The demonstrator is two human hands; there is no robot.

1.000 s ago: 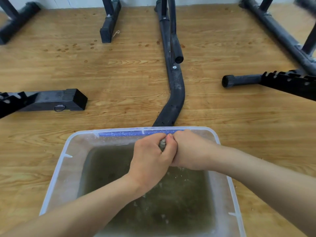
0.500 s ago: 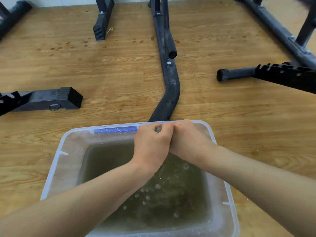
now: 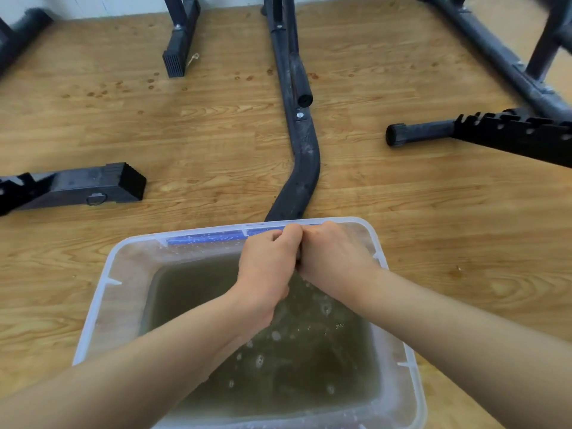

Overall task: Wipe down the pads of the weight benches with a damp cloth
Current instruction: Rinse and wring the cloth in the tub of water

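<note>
Both fists have pressed closer together, and more drops dot the brown water [image 3: 192, 298] under them. The left hand [image 3: 266, 269] and right hand [image 3: 335, 258] each squeeze the cloth [image 3: 298, 257], just a thin dark strip between them. I think it is nearly wrung, so wiping can come next.

You are looking down at what appears to be a gym or home workout room. Black steel bench frames [image 3: 305, 156] are standing across pale wood-grain flooring [image 3: 216, 134]. A notched adjustment rail [image 3: 510, 134] is jutting in from your right, and a rubber-capped foot [image 3: 175, 61] is resting near the white wall [image 3: 123, 4]. A clear tub [image 3: 123, 292] of murky water is sitting on the floor below you.
</note>
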